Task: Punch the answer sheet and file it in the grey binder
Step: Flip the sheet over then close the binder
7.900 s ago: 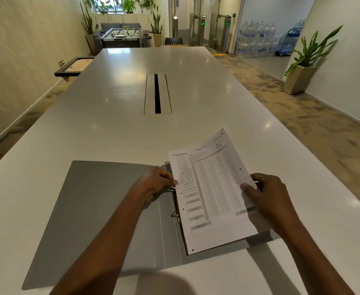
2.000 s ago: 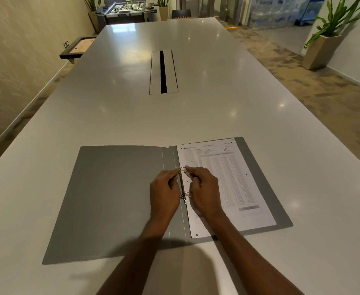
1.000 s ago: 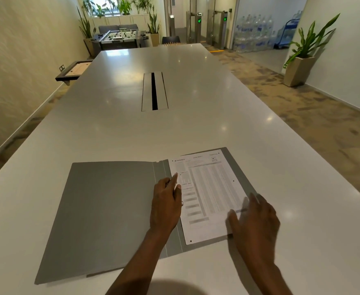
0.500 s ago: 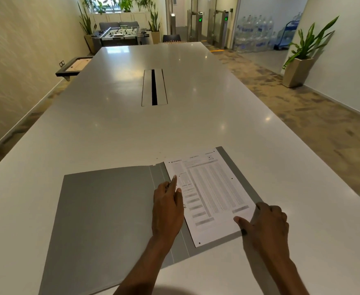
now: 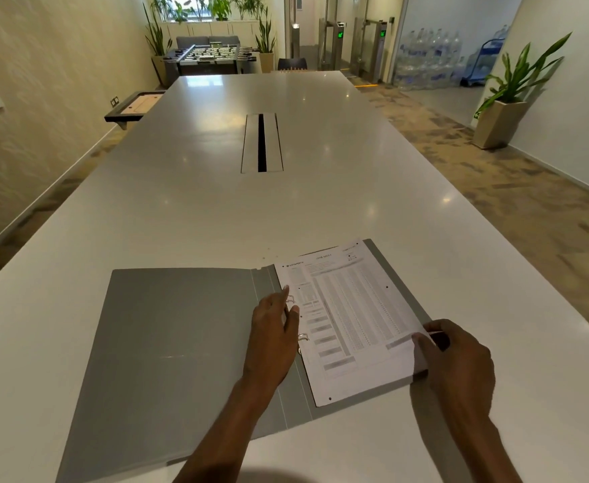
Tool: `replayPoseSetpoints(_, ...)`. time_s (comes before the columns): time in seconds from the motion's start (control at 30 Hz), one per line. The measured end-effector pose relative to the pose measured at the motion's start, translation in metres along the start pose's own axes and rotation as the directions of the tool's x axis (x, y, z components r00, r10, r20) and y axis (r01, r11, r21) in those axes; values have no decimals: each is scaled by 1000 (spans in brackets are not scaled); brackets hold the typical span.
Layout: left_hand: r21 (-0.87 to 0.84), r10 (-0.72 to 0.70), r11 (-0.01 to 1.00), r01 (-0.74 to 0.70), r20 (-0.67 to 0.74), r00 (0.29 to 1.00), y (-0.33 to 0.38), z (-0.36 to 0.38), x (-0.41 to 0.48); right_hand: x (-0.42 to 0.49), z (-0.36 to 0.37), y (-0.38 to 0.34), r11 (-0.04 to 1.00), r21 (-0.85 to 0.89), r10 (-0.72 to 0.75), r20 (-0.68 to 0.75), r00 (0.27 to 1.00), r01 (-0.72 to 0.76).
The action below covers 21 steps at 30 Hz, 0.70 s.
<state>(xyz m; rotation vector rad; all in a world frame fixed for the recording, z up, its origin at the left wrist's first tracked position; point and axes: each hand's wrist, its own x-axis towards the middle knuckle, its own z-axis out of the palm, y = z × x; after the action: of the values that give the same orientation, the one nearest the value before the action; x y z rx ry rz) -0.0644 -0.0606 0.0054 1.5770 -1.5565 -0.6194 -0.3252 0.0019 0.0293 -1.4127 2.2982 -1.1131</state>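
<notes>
**Sheet is on the rings, but the right-hand corner is lifted**

The printed white paper answer sheet (image 5: 348, 322) lies on the right half of the open flat grey binder (image 5: 174, 343), which rests near the front edge of the long white tabletop (image 5: 216, 210). The sheet's punched edge sits at the two metal rings (image 5: 302, 338) beside the spine.

The left hand (image 5: 273, 338) lies flat on the spine, fingers stretched out and holding nothing, with the fingertips touching the upper ring. The right hand (image 5: 456, 357) has its grip closed in a pinch on the sheet's lower right edge, which is curled up from the cover.

Risks, as I judge them:
- Pulling the pinched edge sideways could tear the paper at the punched holes, because thin paper is weak there.
- Whether the rings are fully closed I cannot tell; if a gap remains, the sheet could slip off when the cover is folded.
- Closing the cover over the lifted corner would crease it.

Room for moving is generous. The tabletop is bare to the far end, with only a cable slot (image 5: 261, 142) in the middle. The left cover reaches close to the front edge, so the binder should not be pushed nearer to the person.
</notes>
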Motion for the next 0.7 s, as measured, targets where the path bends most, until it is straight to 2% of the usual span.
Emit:
replayPoseSetpoints(0.1,28,-18,999,20,-64,998,5,-16,-4,-3,-6,-10,983,-124,-154,-143,978,137)
replayPoseSetpoints(0.17,-22,-63,998,61,-107,992,12,-29,-9,-10,-9,-24,965,-168,-232,-213,949,199)
replayPoseSetpoints(0.3,-296,-257,929,221,-90,962,17,-53,-14,-31,0,-56,976,-60,-215,-195,957,207)
replayPoseSetpoints(0.4,-489,-378,814,314,-35,925,13,-66,-11,-53,7,-90,930,44,-355,-151,923,365)
replayPoseSetpoints(0.47,-594,-435,724,349,-1,901,13,-74,-7,-69,12,-112,870,74,-481,-91,872,488)
replayPoseSetpoints(0.57,-676,-494,603,422,98,864,15,-88,1,-91,28,-132,744,84,-667,27,745,663)
replayPoseSetpoints(0.7,-656,-505,604,453,124,854,19,-108,2,-113,54,-139,601,90,-794,174,582,794)
